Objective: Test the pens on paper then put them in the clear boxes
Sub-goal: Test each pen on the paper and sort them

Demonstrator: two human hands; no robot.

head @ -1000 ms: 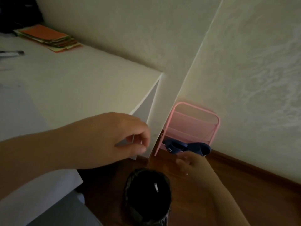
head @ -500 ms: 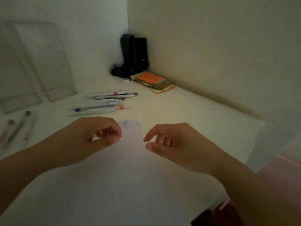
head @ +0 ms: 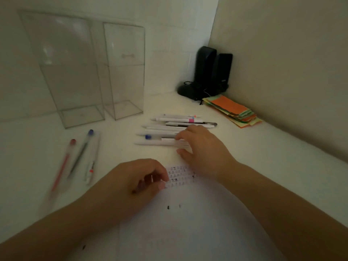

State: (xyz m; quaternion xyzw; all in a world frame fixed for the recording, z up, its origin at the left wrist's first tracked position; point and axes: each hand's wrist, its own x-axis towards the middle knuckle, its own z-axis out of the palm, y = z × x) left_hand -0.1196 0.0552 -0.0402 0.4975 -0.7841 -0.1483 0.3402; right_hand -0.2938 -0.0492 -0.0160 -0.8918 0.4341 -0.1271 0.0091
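A white paper sheet (head: 188, 223) with small ink marks near its top lies on the white desk in front of me. My left hand (head: 139, 178) rests at the sheet's top-left corner, its curled fingers and thumb pinching the edge. My right hand (head: 203, 147) reaches over a row of several white pens (head: 169, 127). Its fingers and thumb curl round the nearest white pen (head: 150, 143). Two tall clear boxes (head: 75, 81) (head: 124, 72) stand empty at the back left. A red pen (head: 64, 162), a blue-capped pen (head: 81, 153) and a white pen (head: 92, 162) lie apart on the left.
Two black speakers (head: 212, 70) with a cable stand in the back corner. A stack of coloured paper slips (head: 233, 112) lies against the right wall. Walls close the desk at the back and on the right.
My view swung from the floor beside the desk back to the desktop. My right hand moved forward onto the pen row, and my left hand came down on the sheet's corner.
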